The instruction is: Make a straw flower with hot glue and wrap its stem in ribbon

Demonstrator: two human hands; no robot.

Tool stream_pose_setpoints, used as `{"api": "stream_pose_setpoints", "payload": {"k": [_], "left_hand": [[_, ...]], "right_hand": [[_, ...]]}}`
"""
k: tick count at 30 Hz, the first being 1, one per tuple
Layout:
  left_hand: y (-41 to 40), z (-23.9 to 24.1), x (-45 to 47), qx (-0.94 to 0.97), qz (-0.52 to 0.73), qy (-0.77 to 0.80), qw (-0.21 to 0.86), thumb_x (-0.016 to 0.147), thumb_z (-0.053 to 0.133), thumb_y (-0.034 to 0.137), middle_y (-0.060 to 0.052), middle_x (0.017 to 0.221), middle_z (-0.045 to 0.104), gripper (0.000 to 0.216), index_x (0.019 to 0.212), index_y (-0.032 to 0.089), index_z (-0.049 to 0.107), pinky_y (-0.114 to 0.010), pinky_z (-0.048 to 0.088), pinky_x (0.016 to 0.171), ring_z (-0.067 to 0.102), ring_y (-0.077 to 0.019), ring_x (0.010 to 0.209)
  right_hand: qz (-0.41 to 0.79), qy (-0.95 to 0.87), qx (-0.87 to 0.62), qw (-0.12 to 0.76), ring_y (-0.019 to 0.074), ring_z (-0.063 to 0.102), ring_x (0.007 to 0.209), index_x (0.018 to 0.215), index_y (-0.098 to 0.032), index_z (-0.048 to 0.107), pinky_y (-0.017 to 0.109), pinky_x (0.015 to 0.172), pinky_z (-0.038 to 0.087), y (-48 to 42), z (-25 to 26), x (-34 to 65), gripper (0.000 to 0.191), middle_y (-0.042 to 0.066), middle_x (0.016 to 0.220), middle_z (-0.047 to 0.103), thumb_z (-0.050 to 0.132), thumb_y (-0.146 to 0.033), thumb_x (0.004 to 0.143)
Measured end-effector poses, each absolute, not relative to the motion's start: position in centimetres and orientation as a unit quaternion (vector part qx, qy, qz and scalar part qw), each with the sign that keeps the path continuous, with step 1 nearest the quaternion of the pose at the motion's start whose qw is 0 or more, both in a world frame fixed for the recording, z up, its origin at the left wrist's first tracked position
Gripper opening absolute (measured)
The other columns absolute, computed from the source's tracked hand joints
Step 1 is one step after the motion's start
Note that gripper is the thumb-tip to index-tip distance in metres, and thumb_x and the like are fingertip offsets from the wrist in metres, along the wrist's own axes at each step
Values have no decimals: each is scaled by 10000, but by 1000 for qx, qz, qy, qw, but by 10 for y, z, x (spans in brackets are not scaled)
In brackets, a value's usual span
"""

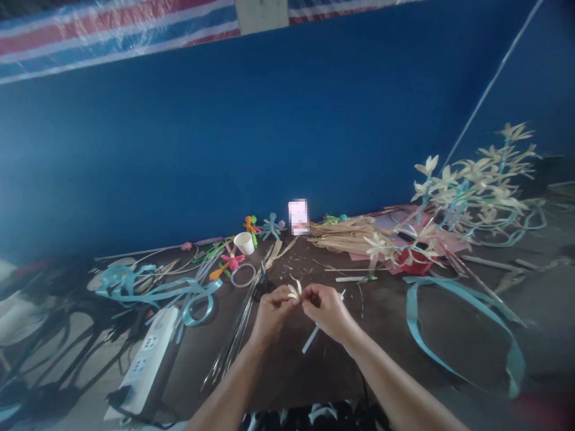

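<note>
Near the middle of the dark table, my left hand (275, 312) and my right hand (322, 306) meet with their fingertips pinched. Between them is a small cream flower (295, 289) with narrow pointed petals, and both hands grip it low down. Its base is hidden by the fingers. A thin pale blue strip (310, 339) lies at an angle below my right hand. Dark-handled scissors (263, 286) rest just left of my left hand, beside a bundle of thin metal wires (238, 332).
A white power strip (146, 356) and blue ribbon (197, 292) lie at left. A white paper cup (244, 243) and tape ring (243, 275) stand further back. Dried husk strips (345, 234) lie behind my hands. Finished cream flowers (476, 173) and another ribbon loop (415, 323) are at right.
</note>
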State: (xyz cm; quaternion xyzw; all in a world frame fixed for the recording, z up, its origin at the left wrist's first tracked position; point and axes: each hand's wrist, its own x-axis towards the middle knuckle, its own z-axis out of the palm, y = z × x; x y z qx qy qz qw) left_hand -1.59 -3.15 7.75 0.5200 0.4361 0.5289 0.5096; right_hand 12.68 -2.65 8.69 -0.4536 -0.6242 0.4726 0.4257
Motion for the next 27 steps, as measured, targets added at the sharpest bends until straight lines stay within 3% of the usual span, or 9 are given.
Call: {"api": "stream_pose_setpoints", "payload": {"k": [12, 18, 27], "left_hand": [[-42, 70, -14, 526, 549, 492, 425, 669, 624, 250, 5, 620, 507, 134, 591, 141, 629, -217, 336, 564, 436, -102, 594], [-41, 69, -13, 528, 543, 514, 403, 689, 598, 283, 2, 632, 514, 160, 618, 140, 617, -219, 349, 585, 452, -113, 613], [-43, 72, -17, 558, 518, 518, 389, 672, 615, 288, -15, 624, 543, 157, 614, 147, 649, -221, 357, 569, 475, -128, 618]], "right_hand": [[433, -656, -471, 400, 90, 459, 508, 645, -147, 579, 174, 475, 349, -30, 81, 125, 102, -25, 550, 532, 510, -209, 686], [447, -646, -469, 404, 85, 472, 482, 771, -154, 613, 171, 444, 347, -24, 80, 127, 141, -17, 603, 569, 542, -249, 696], [446, -651, -458, 410, 86, 456, 488, 670, -153, 583, 173, 455, 341, -19, 86, 127, 122, -25, 566, 532, 513, -243, 715]]}}
